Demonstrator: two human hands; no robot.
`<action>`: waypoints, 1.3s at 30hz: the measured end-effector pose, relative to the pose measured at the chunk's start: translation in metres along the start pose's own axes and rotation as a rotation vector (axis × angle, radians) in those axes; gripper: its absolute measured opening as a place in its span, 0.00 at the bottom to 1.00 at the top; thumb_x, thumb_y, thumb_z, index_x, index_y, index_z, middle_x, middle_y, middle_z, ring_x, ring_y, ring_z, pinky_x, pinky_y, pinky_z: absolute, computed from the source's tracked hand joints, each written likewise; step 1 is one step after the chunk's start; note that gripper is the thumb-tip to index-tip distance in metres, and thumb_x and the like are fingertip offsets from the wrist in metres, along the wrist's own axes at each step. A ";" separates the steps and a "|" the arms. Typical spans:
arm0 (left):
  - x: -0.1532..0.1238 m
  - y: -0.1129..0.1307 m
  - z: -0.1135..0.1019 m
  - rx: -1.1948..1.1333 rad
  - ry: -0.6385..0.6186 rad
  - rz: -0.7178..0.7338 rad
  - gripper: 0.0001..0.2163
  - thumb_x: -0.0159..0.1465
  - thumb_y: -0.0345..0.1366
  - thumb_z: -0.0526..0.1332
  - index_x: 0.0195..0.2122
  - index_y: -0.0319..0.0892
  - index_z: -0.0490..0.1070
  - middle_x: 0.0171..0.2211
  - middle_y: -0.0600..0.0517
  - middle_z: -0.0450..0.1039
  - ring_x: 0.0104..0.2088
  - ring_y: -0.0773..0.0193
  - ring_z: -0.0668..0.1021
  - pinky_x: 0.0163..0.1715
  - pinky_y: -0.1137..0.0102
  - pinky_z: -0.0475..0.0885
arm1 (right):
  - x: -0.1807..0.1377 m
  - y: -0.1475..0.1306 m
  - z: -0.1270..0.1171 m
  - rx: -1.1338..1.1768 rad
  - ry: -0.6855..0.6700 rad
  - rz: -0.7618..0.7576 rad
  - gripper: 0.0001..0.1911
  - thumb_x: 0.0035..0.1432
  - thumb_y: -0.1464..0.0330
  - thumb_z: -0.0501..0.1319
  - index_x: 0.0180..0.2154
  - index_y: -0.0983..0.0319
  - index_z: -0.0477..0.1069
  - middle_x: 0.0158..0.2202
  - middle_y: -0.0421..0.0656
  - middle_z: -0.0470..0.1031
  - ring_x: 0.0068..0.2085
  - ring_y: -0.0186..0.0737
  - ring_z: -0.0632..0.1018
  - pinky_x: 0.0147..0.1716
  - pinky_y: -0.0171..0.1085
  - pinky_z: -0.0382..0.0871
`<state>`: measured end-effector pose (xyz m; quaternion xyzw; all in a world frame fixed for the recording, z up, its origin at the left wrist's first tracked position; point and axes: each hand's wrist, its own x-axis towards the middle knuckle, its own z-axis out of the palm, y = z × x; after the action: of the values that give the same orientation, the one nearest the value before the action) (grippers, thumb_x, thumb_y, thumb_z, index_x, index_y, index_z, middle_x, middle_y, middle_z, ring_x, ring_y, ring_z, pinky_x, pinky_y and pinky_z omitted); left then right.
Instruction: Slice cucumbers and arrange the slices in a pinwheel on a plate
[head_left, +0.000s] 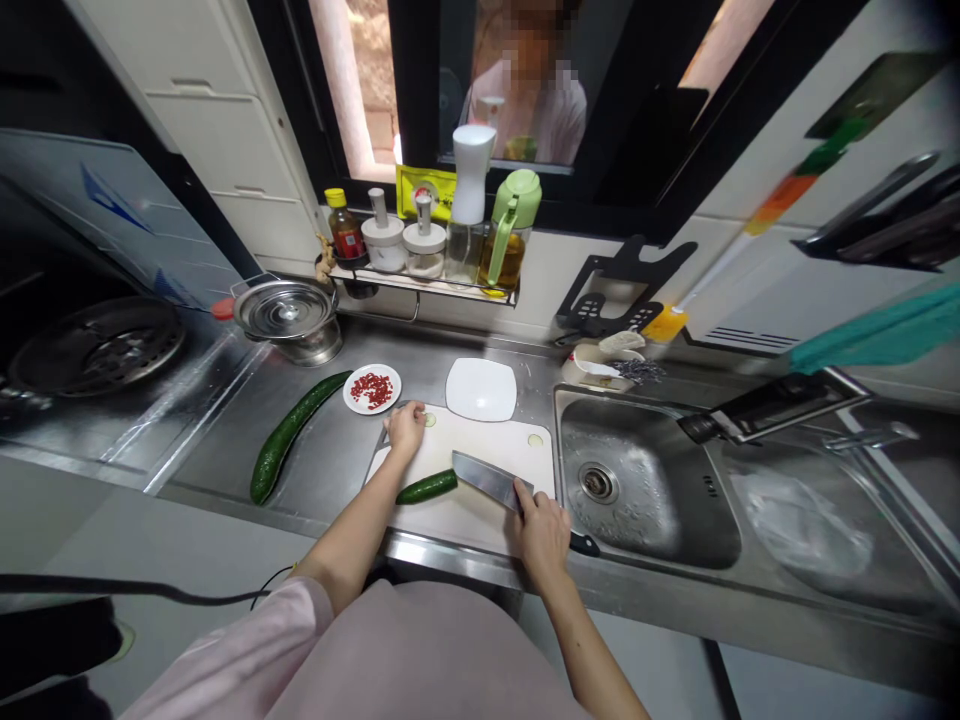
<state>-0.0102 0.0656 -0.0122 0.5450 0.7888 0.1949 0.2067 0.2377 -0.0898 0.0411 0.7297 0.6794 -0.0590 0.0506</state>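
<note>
My right hand [544,530] grips a kitchen knife [487,478], index finger along the blade; its black handle sticks out behind the palm. The blade's tip is beside the cut end of a short cucumber piece [426,488] on the white cutting board [480,440]. My left hand [406,428] is at the board's upper left corner with bent fingers, close to a pale cucumber slice [430,420]; anything under those fingers is hidden. Another slice [535,440] lies at the board's upper right. A whole cucumber [296,435] rests on the steel counter to the left.
Behind the board are a small plate of chopped red bits [373,388] and a white dish [481,389]. The sink [645,480] borders the board's right. A lidded pot [289,318] stands at the back left, below a rack [427,285] of seasoning jars.
</note>
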 end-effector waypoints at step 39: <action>-0.053 -0.007 -0.014 -0.391 0.306 -0.091 0.12 0.63 0.38 0.53 0.45 0.48 0.73 0.42 0.49 0.76 0.43 0.59 0.75 0.48 0.64 0.68 | 0.002 0.006 0.014 0.241 0.017 0.049 0.21 0.64 0.66 0.50 0.56 0.56 0.70 0.41 0.46 0.76 0.43 0.42 0.75 0.42 0.37 0.60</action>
<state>-0.0059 0.0128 0.0019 0.4227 0.7820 0.4145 0.1948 0.2431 -0.0903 0.0274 0.7474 0.6496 -0.1327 -0.0417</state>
